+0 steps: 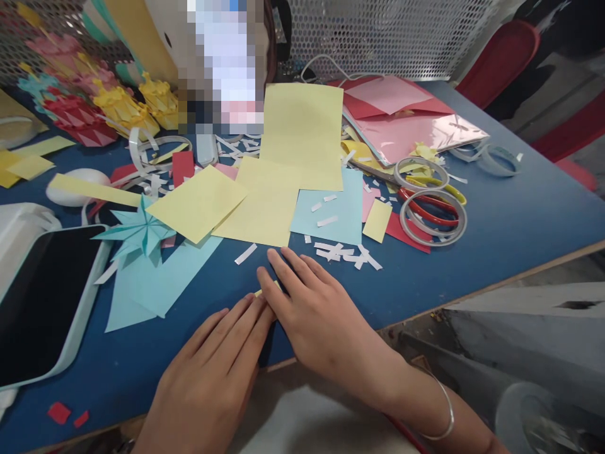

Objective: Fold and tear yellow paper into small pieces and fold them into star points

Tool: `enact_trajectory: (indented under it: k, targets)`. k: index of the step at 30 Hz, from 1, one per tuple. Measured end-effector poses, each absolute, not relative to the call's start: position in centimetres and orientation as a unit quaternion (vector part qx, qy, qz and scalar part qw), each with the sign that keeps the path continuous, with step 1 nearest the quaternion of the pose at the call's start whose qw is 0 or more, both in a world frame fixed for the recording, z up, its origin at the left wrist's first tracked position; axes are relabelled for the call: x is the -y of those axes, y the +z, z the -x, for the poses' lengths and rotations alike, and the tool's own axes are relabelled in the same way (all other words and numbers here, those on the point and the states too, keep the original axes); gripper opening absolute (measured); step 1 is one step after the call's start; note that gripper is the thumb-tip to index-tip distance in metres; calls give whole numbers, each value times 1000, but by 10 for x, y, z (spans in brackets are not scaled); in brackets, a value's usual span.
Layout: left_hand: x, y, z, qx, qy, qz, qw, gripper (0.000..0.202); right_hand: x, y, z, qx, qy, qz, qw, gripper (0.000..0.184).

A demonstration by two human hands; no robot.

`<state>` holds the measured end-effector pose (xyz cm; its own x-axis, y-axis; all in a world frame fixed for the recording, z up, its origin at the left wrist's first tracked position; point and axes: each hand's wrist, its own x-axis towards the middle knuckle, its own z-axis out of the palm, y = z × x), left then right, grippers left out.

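My left hand lies flat on the blue table near its front edge, fingers stretched forward and together. My right hand lies flat beside it, fingers extended, the two hands meeting at their fingertips. A small yellow piece of paper peeks out from under the fingertips, almost fully hidden by both hands. Just beyond the hands lie yellow paper squares and a larger yellow sheet. A silver bangle is on my right wrist.
A folded teal paper star sits on teal paper at left. A tablet lies at far left. Tape rolls and scissors are at right, pink and red sheets behind. White paper strips are scattered about. Folded paper flowers stand at back left.
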<state>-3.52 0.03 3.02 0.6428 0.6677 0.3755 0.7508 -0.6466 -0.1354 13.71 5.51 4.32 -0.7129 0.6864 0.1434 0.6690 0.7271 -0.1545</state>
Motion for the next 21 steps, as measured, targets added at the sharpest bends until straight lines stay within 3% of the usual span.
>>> enact_trajectory:
  k: [15, 21]
  targets:
    - [-2, 32, 31, 445, -213, 863, 109, 23, -50, 43, -130, 921, 27, 374, 103, 43]
    - [-1, 30, 26, 494, -237, 836, 32, 20, -56, 44, -136, 928, 73, 351, 97, 42]
